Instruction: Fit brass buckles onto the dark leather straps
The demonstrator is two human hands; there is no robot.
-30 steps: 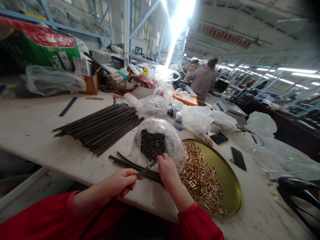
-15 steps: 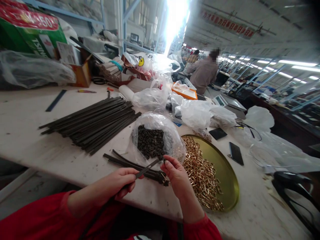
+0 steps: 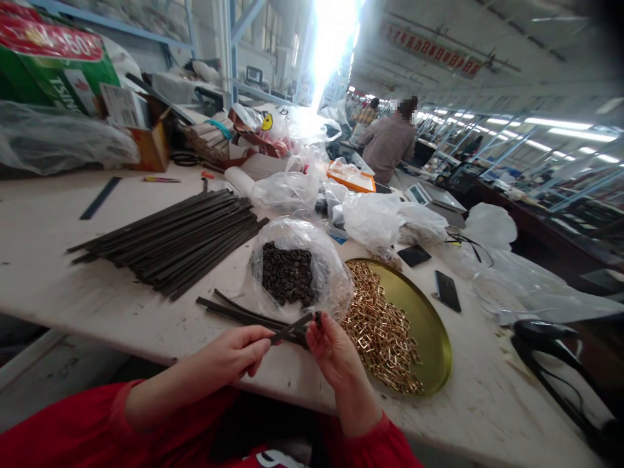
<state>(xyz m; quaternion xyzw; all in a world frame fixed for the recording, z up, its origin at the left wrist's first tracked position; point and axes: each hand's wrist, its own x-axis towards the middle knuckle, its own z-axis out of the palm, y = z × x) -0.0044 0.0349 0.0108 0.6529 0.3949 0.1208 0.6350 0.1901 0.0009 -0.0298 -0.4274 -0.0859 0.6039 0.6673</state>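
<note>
My left hand [image 3: 244, 351] is closed on a dark strap [image 3: 291, 330], whose free end points toward my other hand. Between the fingertips of my right hand [image 3: 336, 354] is a small dark loop [image 3: 318, 317], close to the strap's tip; whether they touch I cannot tell. Just beyond my hands, a clear plastic bag [image 3: 334, 260] lies open with many dark loops [image 3: 287, 276] inside. Several dark straps [image 3: 229, 311] lie between bag and hands, partly hidden by them. To the right, a gold tray [image 3: 433, 338] bears a heap of gold-coloured metal buckles [image 3: 380, 331].
A fanned pile of dark strips [image 3: 170, 240] covers the table's left part. Plastic bags [image 3: 373, 218] and an orange-edged box [image 3: 351, 177] crowd the back. A phone [image 3: 447, 290] and a black flat object [image 3: 414, 255] lie beyond the tray. A person [image 3: 390, 146] is farther off.
My right hand has turned a little and the loop now shows at its fingertips, near the strap's end. The whole view has shifted slightly, so things appear farther left.
</note>
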